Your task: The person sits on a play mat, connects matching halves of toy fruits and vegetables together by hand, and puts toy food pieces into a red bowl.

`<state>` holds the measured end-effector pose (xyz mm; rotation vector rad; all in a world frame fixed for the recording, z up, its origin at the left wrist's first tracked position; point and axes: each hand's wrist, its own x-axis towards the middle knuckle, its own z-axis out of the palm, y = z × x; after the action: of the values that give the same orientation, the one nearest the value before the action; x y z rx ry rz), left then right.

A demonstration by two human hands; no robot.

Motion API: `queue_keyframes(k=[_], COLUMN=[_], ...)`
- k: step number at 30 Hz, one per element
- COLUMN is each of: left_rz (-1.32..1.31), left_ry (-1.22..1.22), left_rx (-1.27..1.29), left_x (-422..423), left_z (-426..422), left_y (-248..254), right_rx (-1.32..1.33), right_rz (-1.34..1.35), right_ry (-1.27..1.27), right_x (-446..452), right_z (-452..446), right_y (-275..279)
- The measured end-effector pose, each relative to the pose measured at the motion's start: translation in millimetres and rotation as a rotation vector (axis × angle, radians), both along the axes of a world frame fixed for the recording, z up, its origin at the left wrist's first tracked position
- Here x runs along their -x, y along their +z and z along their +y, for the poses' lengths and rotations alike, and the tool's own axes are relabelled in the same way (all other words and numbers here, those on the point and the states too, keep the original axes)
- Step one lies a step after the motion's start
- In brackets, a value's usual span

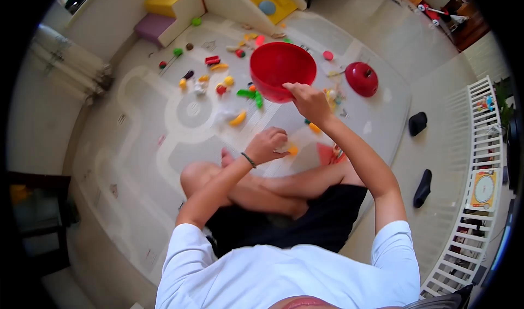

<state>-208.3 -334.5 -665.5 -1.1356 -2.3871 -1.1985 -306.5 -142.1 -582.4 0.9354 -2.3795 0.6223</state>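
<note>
A large red bowl (280, 63) is tilted above the mat, its hollow side facing me. My right hand (309, 101) is closed on its near rim. Closer to my crossed legs, my left hand (267, 145) has its fingers curled in. At its fingertips shows a small orange-yellow piece (293, 149); whether it is held or lies behind them I cannot tell. A toy banana (238, 118) and green toy pieces (252, 95) lie on the mat between the left hand and the bowl. Right of the bowl is a domed red lid (361, 79).
Several small toy foods, among them a red one (221, 89), are scattered over the grey patterned mat (131, 161). A red-pink triangular piece (326, 154) lies by my right forearm. Dark slippers (418, 123) and a white fence (464, 227) are at the right, soft play steps (166, 14) at the back.
</note>
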Motion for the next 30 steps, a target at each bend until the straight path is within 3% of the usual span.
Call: queue_keyframes(k=[3, 7, 10, 12, 14, 16, 18, 20, 22, 24, 26, 28, 30], left_rz=[-0.003, -0.03, -0.057, -0.11, -0.173, -0.306, -0.319, -0.449, -0.505, -0.584, -0.597, -0.719, -0.668], left_ry=[0.287, 0.732, 0.795, 0.71, 0.714, 0.779, 0.82, 0.88, 0.874, 0.976, 0.993, 0.872, 0.764], left_rx=[-0.098, -0.261, -0.408, -0.635, -0.636, -0.156, -0.031, 0.338, 0.372, 0.615, 0.635, 0.716, 0.74], left_x=[-43.5, -76.4, -79.6, -69.0, -59.8, -42.7, -25.1, -12.0, 1.7, 18.1, 44.0, 67.4, 74.2], left_z=[-58.4, -122.5, -161.3, -180.9, -196.4, -214.3, -229.3, -239.5, -245.1, -245.6, -259.0, -270.6, -273.0], left_y=[31.1, 63.9, 60.3, 56.0, 57.1, 53.7, 37.0, 18.1, 5.9, 0.6, -32.4, -56.8, -74.0], right_rx=[-0.163, -0.136, -0.104, -0.037, -0.012, -0.014, -0.142, -0.027, 0.082, 0.141, 0.119, 0.056, 0.078], right_rz=[0.05, 0.061, 0.076, 0.054, 0.008, -0.009, -0.174, -0.124, -0.072, -0.254, -0.367, -0.475, -0.523], right_ry=[0.168, 0.319, 0.356, 0.36, 0.378, 0.367, 0.298, 0.321, 0.342, 0.273, 0.293, 0.216, 0.147], right_x=[-30.8, -74.8, -88.2, -86.1, -80.1, -76.2, -73.9, -74.3, -80.2, -101.7, -109.1, -116.3, -120.0], right_z=[-41.6, -92.5, -134.5, -168.2, -197.1, -215.2, -226.6, -226.2, -210.7, -173.8, -123.4, -68.9, -14.5], right_y=[-27.0, -61.4, -79.5, -89.8, -100.5, -114.7, -126.0, -133.1, -129.3, -97.9, -94.5, -96.9, -96.3])
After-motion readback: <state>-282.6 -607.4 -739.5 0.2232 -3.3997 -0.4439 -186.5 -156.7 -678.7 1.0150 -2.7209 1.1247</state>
